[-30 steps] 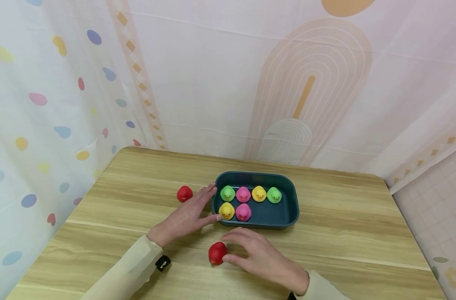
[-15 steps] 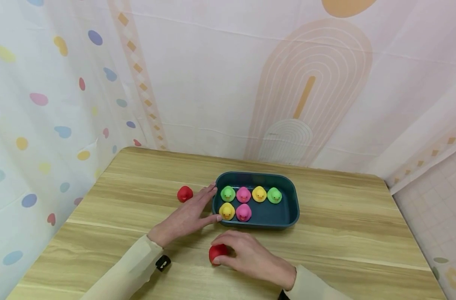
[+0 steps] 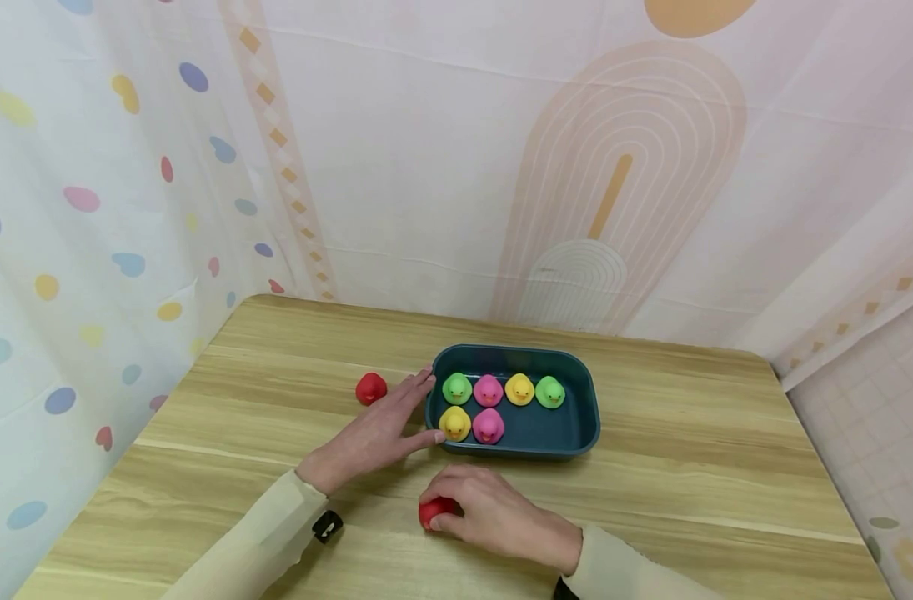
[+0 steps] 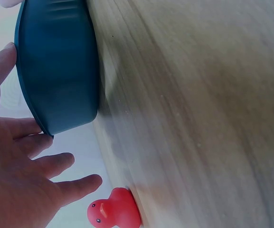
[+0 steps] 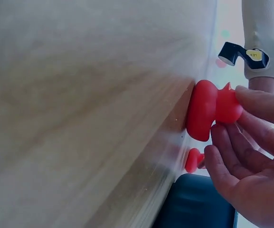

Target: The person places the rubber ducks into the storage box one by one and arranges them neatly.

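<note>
My right hand [image 3: 497,512] pinches a red rubber duck [image 3: 429,513] between thumb and fingers, in front of a dark teal box [image 3: 546,433]. The right wrist view has this duck [image 5: 202,111] upright against the wooden table, the thumb at its head. With fingers spread and straight, my left hand [image 3: 373,437] touches the box's left end; fingertips meet the rim in the left wrist view. A second red duck [image 3: 369,388] stands on the table beyond the left hand. Inside the box sit several ducks: green [image 3: 457,388], pink [image 3: 489,426] and yellow [image 3: 454,424], arranged in two rows.
The wooden table [image 3: 689,467] carries the box near its back middle. A patterned curtain [image 3: 411,167] hangs behind the table and along its left side. A black wrist strap [image 3: 327,526] is on the left sleeve.
My right hand has moved slightly left and its fingers have closed around the nearer red duck. The left hand stays at the box; the ducks in the box have not moved.
</note>
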`<state>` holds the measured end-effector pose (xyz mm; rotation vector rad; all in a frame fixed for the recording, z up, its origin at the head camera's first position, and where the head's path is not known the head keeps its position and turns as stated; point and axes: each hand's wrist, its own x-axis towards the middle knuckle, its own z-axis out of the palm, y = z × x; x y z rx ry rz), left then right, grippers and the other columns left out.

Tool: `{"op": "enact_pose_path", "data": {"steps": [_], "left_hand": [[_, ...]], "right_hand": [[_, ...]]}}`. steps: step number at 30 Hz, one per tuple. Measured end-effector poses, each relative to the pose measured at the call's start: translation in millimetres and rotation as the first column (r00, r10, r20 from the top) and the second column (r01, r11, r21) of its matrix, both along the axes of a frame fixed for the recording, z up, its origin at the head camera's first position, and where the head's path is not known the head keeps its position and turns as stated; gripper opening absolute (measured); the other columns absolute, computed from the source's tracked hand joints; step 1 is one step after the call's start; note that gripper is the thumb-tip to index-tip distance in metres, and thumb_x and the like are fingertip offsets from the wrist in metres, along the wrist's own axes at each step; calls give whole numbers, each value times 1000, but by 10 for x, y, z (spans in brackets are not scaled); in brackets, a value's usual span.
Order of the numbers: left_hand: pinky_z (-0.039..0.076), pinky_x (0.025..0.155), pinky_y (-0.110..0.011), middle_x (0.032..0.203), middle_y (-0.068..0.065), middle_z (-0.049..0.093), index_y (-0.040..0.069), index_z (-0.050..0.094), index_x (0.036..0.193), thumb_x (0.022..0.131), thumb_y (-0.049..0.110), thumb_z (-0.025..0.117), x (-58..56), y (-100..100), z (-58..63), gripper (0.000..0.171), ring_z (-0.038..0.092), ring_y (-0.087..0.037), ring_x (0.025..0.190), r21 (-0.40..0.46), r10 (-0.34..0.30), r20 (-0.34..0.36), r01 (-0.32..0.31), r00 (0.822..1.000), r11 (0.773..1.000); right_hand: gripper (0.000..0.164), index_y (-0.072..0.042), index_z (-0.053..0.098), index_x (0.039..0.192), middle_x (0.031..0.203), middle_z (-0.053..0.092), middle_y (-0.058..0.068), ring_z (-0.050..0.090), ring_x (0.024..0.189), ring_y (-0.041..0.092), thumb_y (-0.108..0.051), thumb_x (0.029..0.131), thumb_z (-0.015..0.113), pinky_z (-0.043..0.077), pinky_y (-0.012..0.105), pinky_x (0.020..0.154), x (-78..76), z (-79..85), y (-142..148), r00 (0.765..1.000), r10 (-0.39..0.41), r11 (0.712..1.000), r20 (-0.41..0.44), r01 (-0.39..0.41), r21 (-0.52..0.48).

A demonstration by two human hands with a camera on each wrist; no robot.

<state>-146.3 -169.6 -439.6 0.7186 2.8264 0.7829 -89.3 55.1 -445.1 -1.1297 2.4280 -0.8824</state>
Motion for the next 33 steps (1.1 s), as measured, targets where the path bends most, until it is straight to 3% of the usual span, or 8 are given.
{"op": "enact_pose_path", "data": {"steps": [12, 33], "left_hand": [[40, 115, -54, 171, -8, 22, 8, 29, 164, 95, 59, 66, -9, 6, -7, 93, 25, -33, 155, -2, 4, 4, -4, 1000, 1000], [40, 115, -55, 171, -9, 23, 6, 32, 162, 96, 60, 64, -12, 8, -39, 91, 27, -35, 154, 6, 2, -14, -2, 1000, 1000]], "right_hand": [[24, -18, 76, 123, 121, 68, -11, 60, 105, 0, -20, 99, 72, 53, 20, 93, 51, 125, 122, 1000, 6, 998, -1, -6, -65], [30, -16, 75, 128, 128, 67, -7, 62, 116, 10, -17, 97, 74, 54, 29, 100, 128, 366, 367, 989, -125, 966, -81, 103, -238]]}}
